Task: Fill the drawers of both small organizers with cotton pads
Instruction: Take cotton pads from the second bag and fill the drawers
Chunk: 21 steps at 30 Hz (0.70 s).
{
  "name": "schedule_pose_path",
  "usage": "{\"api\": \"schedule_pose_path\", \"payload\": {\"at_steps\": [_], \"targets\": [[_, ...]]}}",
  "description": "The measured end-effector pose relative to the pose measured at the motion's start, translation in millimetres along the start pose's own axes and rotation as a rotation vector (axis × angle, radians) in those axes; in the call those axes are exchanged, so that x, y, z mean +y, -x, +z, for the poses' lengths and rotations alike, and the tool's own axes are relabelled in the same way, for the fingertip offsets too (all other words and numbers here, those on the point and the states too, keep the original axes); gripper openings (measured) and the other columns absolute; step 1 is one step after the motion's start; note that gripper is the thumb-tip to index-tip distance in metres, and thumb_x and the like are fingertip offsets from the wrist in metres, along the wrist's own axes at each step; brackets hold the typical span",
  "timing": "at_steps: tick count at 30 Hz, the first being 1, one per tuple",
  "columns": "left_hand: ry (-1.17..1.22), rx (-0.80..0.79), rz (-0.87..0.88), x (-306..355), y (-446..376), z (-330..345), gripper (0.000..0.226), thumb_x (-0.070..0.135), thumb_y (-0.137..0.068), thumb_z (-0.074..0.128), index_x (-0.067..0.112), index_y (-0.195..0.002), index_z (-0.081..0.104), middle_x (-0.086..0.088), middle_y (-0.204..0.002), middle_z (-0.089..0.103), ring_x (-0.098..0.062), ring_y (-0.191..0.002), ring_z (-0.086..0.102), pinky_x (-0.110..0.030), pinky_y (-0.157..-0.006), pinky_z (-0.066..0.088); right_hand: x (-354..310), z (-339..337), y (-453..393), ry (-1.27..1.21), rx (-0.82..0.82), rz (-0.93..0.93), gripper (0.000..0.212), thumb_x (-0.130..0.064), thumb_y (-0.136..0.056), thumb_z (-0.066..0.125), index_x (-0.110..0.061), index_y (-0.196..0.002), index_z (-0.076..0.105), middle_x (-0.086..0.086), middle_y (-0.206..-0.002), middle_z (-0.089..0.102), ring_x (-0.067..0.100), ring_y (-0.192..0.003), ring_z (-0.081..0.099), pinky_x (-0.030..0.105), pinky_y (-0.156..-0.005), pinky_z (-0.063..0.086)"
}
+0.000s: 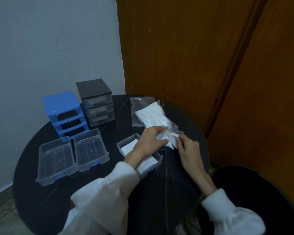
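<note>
Together both hands [168, 141] pinch soft white cotton pads [166, 139] at a crinkly clear bag [153, 114].

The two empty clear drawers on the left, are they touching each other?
Cannot tell. In the head view the left drawer and right drawer sit side by side; any gap is unclear.

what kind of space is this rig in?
Probably a corner of a home room, not a lab: a small round black table pushed against a painted wall, a wooden door beside it, wood-look flooring.
</note>
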<state>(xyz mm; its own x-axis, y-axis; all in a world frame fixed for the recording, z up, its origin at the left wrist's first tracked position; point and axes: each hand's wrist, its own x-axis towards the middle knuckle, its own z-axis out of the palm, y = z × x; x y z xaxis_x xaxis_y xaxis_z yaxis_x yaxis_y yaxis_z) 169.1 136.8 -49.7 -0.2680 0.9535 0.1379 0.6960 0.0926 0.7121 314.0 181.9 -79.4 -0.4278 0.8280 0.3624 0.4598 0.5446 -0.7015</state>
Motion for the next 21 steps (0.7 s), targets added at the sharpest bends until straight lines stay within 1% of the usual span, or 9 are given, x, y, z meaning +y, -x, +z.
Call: {"api": "schedule_pose_path", "payload": {"at_steps": [4,5,7,9,12,14,16,18,21], "targets": [[-0.002,-0.027,0.015,0,1,-2,0.050,0.026,-0.083,0.071,0.011,-0.128,0.056,-0.004,-0.129,0.059,-0.015,-0.117,0.053,-0.015,-0.089,0.035,-6,3,3,0.017,-0.041,-0.094,0.015,-0.018,-0.094,0.053,-0.018,-0.100,0.068,-0.003,-0.072,0.064,0.001,-0.059,0.056,0.014,-0.055,0.042],[-0.006,-0.040,0.016,0,1,-3,0.052,0.026,-0.082,0.072,0.011,-0.128,0.055,-0.004,-0.129,0.058,-0.015,-0.117,0.053,-0.015,-0.089,0.036,-6,3,3,0.025,-0.049,-0.101,0.016,-0.019,-0.094,0.054,-0.018,-0.101,0.068,-0.003,-0.074,0.066,0.002,-0.061,0.057,0.015,-0.057,0.044],[-0.015,-0.073,0.016,-1,1,-6,0.056,0.025,-0.078,0.074,0.011,-0.129,0.055,-0.004,-0.128,0.059,-0.016,-0.117,0.053,-0.015,-0.088,0.036,-6,4,3,0.050,-0.082,-0.098,0.020,-0.020,-0.093,0.056,-0.019,-0.108,0.067,0.000,-0.080,0.069,0.005,-0.067,0.060,0.023,-0.063,0.048],[-0.019,-0.103,0.011,-1,1,-9,0.059,0.018,-0.074,0.077,0.011,-0.129,0.054,-0.003,-0.125,0.059,-0.014,-0.115,0.053,-0.011,-0.083,0.035,-4,4,4,0.069,-0.112,-0.107,0.026,-0.019,-0.089,0.060,-0.022,-0.114,0.066,0.000,-0.089,0.070,0.008,-0.076,0.062,0.025,-0.069,0.050],[-0.005,-0.122,0.007,1,2,-11,0.060,0.011,-0.072,0.077,0.011,-0.128,0.055,-0.004,-0.122,0.061,-0.010,-0.108,0.055,-0.008,-0.079,0.035,-2,6,3,0.101,-0.122,-0.143,0.024,-0.020,-0.082,0.066,-0.022,-0.106,0.065,-0.003,-0.096,0.068,0.010,-0.085,0.062,0.030,-0.073,0.052],[0.001,-0.132,0.016,3,3,-11,0.058,0.011,-0.073,0.077,0.010,-0.127,0.055,-0.005,-0.120,0.061,-0.007,-0.102,0.053,-0.007,-0.077,0.035,0,10,1,0.141,-0.088,-0.146,0.026,-0.021,-0.082,0.067,-0.020,-0.108,0.065,-0.001,-0.100,0.067,0.015,-0.089,0.062,0.034,-0.075,0.052],[0.005,-0.139,0.019,5,4,-12,0.059,0.012,-0.074,0.077,0.010,-0.128,0.054,-0.006,-0.121,0.061,-0.008,-0.103,0.053,-0.007,-0.077,0.035,0,13,-2,0.191,-0.040,-0.140,0.028,-0.018,-0.084,0.066,-0.017,-0.112,0.065,0.003,-0.104,0.068,0.018,-0.091,0.063,0.032,-0.077,0.052],[-0.009,-0.136,0.028,5,5,-12,0.061,0.009,-0.075,0.076,0.011,-0.131,0.052,-0.006,-0.123,0.059,-0.008,-0.104,0.052,-0.006,-0.077,0.034,-1,13,-3,0.202,-0.020,-0.140,0.026,-0.013,-0.086,0.062,-0.014,-0.112,0.066,0.005,-0.103,0.069,0.020,-0.091,0.064,0.031,-0.076,0.049],[-0.022,-0.134,0.029,4,5,-12,0.060,0.001,-0.075,0.071,0.011,-0.131,0.052,-0.006,-0.123,0.059,-0.005,-0.100,0.049,-0.004,-0.075,0.033,-1,9,-1,0.179,-0.011,-0.148,0.024,-0.009,-0.090,0.057,-0.014,-0.111,0.067,0.006,-0.101,0.070,0.019,-0.089,0.065,0.033,-0.075,0.051]]}}
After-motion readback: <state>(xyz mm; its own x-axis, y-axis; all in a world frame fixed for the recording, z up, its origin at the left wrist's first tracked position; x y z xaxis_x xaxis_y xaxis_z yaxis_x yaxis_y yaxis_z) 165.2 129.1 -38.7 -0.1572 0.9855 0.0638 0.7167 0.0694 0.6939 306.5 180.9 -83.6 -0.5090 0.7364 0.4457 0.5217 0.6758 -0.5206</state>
